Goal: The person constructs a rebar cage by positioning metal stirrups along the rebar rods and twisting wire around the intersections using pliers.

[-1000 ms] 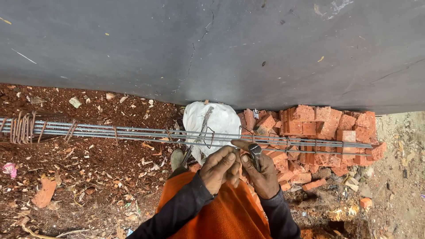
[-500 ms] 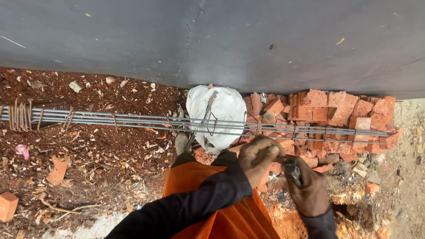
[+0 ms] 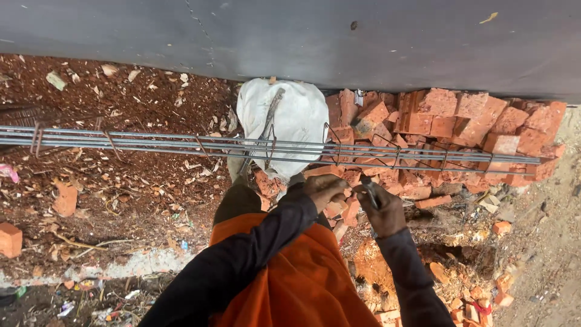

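Observation:
A long cage of steel rebar [image 3: 181,145] lies level across the view, with wire stirrups along it. My right hand [image 3: 381,209] is closed around a dark metal hook tool [image 3: 367,188] just below the bars. My left hand [image 3: 324,189] is curled beside it, fingers pinched together; whether it holds thin wire I cannot tell. Both hands sit close together in front of the brick pile, below the rebar. My dark sleeves and orange cloth [image 3: 290,278] fill the lower middle.
A pile of broken red bricks [image 3: 448,130] lies under the bars' right part. A white sack [image 3: 284,118] rests against a dark grey wall [image 3: 290,36]. Red soil with wood chips [image 3: 121,181] spreads left, with loose bricks [image 3: 11,239].
The view has shifted so the rebar sits higher. My hands came down from the bars, spread apart, then drew together again just below the cage.

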